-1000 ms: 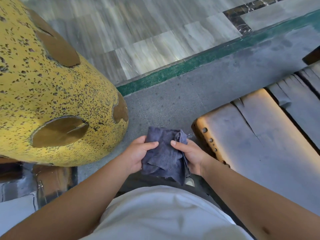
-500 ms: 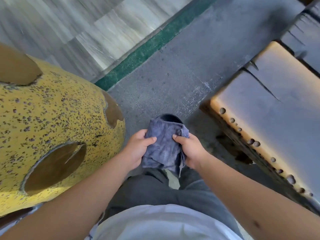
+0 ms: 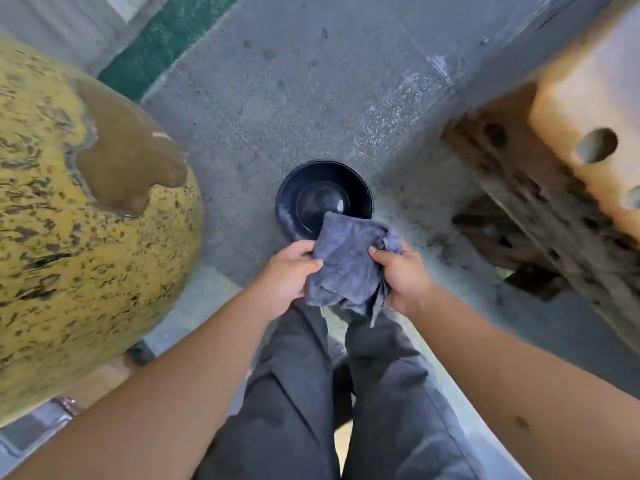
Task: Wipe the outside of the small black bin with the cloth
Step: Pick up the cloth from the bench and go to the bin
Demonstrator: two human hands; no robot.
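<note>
You get soft daylight here, bright but with no hard shadows. The wooden bench (image 3: 571, 161) on your right glows orange where light hits its top. The big yellow shape (image 3: 69, 220) on your left is smeared with blur, and the edges bend and stretch.

We think this is an outdoor or half-open public place, such as a courtyard or a walkway, not a room in a home. The ground (image 3: 329, 98) is rough grey concrete with a green painted strip (image 3: 162, 39) at its edge. At our left stands a big yellow speckled rounded object (image 3: 69, 237) with brown patches. At our right is a heavy weathered wooden bench (image 3: 571, 150) with round holes and worn, dirty edges.
</note>
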